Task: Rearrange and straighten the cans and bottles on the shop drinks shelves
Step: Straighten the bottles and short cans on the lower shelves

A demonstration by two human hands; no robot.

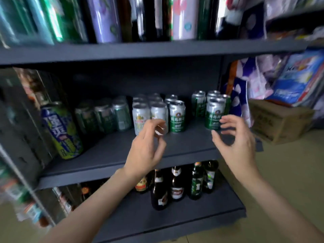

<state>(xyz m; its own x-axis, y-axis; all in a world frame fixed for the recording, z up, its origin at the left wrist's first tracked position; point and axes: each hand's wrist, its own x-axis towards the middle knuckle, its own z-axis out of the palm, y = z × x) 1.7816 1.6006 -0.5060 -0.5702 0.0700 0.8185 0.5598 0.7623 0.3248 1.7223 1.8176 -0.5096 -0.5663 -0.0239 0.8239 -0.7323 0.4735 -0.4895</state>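
On the middle dark shelf (112,155) stand rows of cans: white cans (141,118), a green can (177,116) beside them, and more green cans (213,113) at the right. A tall blue-and-lime can (61,130) stands at the left, with dim green cans (103,116) behind it. My left hand (146,149) hovers in front of the white cans with loosely curled fingers and holds nothing. My right hand (235,139) is spread just in front of the right green cans, fingers near the front one without gripping it.
Dark beer bottles (177,185) stand on the lower shelf (175,220). Tall cans and bottles (103,20) fill the top shelf. A cardboard box (280,120) sits on the floor at the right, with packaged goods (298,78) stacked above it. More blurred goods hang at the far left.
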